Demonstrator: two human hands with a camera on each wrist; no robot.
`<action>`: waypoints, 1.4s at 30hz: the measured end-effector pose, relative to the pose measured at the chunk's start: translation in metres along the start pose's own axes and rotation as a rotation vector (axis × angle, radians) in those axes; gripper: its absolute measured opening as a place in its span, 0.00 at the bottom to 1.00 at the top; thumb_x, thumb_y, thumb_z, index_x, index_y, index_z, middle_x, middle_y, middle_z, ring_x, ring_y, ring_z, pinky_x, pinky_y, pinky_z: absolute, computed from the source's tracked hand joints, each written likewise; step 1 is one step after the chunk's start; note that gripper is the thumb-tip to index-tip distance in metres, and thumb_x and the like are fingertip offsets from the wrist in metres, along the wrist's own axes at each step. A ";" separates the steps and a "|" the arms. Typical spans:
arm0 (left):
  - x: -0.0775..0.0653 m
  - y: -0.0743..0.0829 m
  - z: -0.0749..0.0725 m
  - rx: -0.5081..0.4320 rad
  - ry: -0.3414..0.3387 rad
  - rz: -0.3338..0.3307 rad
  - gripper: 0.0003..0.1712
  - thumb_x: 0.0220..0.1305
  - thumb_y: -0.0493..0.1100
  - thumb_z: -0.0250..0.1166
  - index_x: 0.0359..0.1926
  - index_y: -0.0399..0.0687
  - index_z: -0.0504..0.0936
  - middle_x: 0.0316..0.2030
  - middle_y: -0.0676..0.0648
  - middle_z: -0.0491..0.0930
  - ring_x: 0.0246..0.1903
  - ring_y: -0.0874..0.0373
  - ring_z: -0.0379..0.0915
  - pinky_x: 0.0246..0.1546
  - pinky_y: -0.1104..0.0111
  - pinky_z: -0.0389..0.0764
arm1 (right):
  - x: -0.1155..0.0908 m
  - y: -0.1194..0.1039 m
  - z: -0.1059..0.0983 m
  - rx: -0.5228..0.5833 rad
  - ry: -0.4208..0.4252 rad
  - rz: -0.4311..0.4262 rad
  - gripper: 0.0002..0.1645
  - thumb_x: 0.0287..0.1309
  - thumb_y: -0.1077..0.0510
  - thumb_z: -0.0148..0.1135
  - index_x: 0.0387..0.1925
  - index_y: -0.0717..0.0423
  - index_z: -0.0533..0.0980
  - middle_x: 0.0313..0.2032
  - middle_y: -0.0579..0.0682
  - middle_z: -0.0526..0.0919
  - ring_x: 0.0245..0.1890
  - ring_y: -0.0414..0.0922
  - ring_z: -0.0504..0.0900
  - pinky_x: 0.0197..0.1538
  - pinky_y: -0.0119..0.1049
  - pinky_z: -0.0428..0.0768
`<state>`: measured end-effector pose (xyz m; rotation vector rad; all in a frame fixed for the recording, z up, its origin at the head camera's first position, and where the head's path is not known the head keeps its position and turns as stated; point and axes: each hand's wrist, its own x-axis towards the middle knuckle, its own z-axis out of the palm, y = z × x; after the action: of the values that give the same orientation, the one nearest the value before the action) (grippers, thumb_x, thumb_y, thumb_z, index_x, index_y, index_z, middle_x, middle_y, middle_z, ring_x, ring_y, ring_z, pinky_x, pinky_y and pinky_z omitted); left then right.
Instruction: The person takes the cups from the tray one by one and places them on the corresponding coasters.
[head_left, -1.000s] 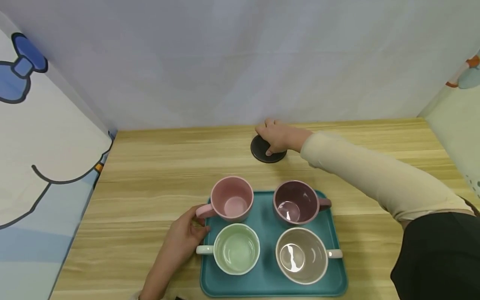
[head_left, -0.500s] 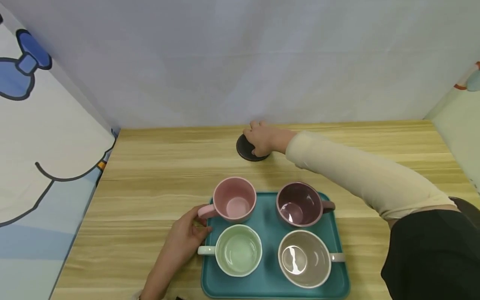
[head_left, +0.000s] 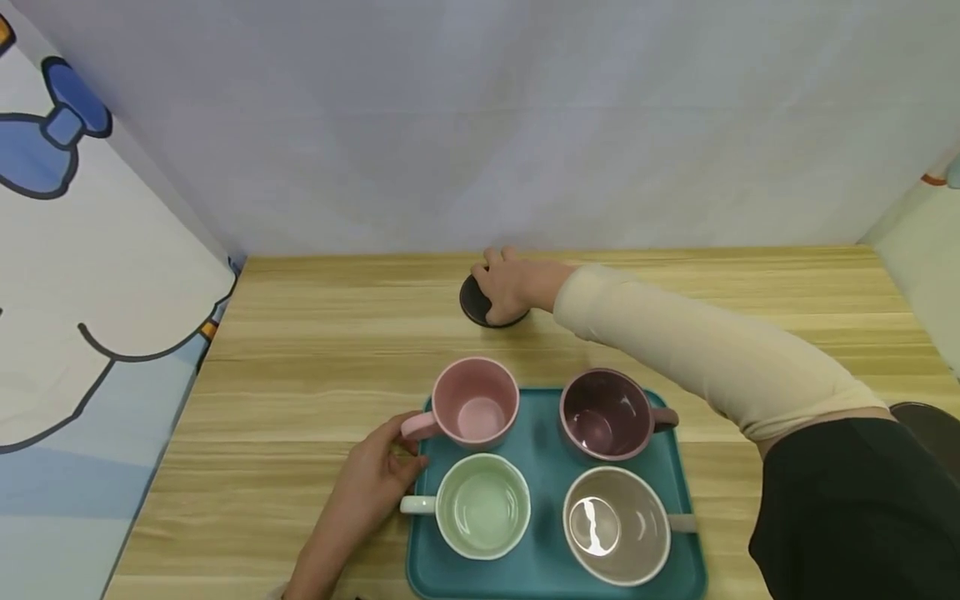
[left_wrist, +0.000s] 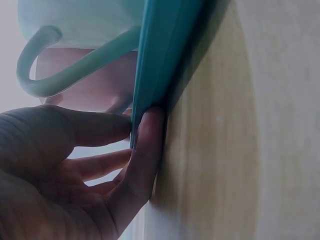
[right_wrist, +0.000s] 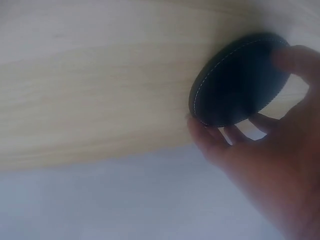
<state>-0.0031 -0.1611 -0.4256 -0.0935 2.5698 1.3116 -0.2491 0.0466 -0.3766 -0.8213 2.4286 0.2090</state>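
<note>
My left hand (head_left: 375, 471) pinches the left rim of a teal tray (head_left: 540, 533), thumb above and index finger underneath in the left wrist view. On the tray stand a pink mug (head_left: 476, 402), a dark mauve mug (head_left: 607, 415), a light green mug (head_left: 483, 507) and a greige mug (head_left: 617, 527). The left pair's handles point left, the right pair's right. Toward the back of the table, my right hand (head_left: 508, 287) grips a round black coaster (right_wrist: 235, 85) with pale edge stitching, its thumb and fingers spread around the edge.
Wood-grain tabletop (head_left: 300, 358) surrounds the tray. A pale curtain-like wall (head_left: 480, 125) rises along the back edge, with a cartoon-printed panel (head_left: 112, 275) at the left. A dark round object (head_left: 930, 429) shows partly behind the right sleeve (head_left: 697, 342).
My right hand has moved left along the back of the table with the coaster. The left hand stays at the tray's rim, and the head view has shifted slightly.
</note>
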 end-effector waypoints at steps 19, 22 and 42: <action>0.000 0.003 0.001 -0.004 -0.011 0.009 0.30 0.62 0.32 0.73 0.65 0.45 0.79 0.41 0.44 0.84 0.21 0.62 0.71 0.21 0.71 0.73 | 0.011 -0.028 -0.015 -0.055 0.029 -0.022 0.49 0.75 0.38 0.50 0.83 0.57 0.47 0.81 0.65 0.45 0.80 0.62 0.50 0.79 0.53 0.62; 0.000 0.003 -0.001 -0.001 -0.010 0.016 0.29 0.62 0.32 0.72 0.64 0.46 0.79 0.40 0.44 0.83 0.21 0.62 0.71 0.21 0.71 0.73 | 0.016 -0.037 -0.017 -0.099 0.038 -0.031 0.49 0.75 0.36 0.48 0.83 0.58 0.47 0.81 0.66 0.47 0.80 0.63 0.51 0.80 0.53 0.61; -0.011 0.002 -0.002 -0.057 -0.023 -0.004 0.30 0.63 0.31 0.72 0.65 0.47 0.79 0.41 0.45 0.83 0.19 0.64 0.71 0.21 0.72 0.73 | 0.035 -0.068 -0.023 -0.076 0.039 -0.091 0.48 0.77 0.36 0.48 0.83 0.55 0.47 0.82 0.64 0.43 0.81 0.60 0.47 0.78 0.50 0.64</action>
<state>0.0067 -0.1624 -0.4202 -0.0934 2.5122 1.3762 -0.2420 -0.0330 -0.3747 -0.9754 2.4256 0.2539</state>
